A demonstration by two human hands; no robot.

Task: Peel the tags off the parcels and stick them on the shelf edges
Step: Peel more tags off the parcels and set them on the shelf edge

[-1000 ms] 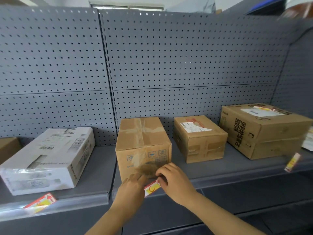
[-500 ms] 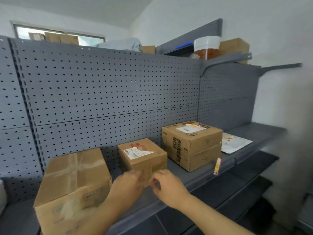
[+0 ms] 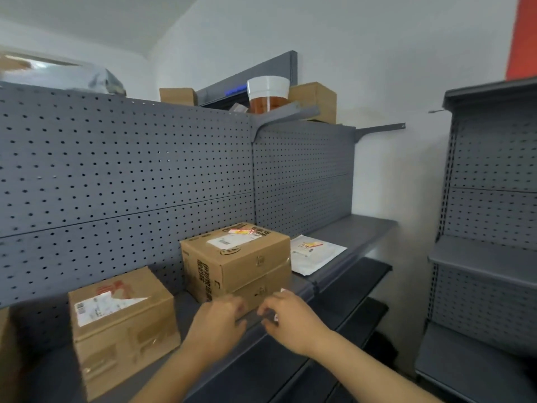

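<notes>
Head view: left hand, right hand at shelf edge by box, grip unclear; box tag, envelope tag not yet peeled.

Three brown cardboard parcels sit on the shelf: a small parcel near left, a larger parcel beyond it, and a sliver of a third parcel at the left edge. One flat white mailer lies far right. Two red-and-yellow tags show: the box tag and the mailer tag. There are two hands: left hand and right hand. On top of the shelving stand two more boxes, the left top box and the right top box, one white-lidded jar and one silvery bag.
</notes>
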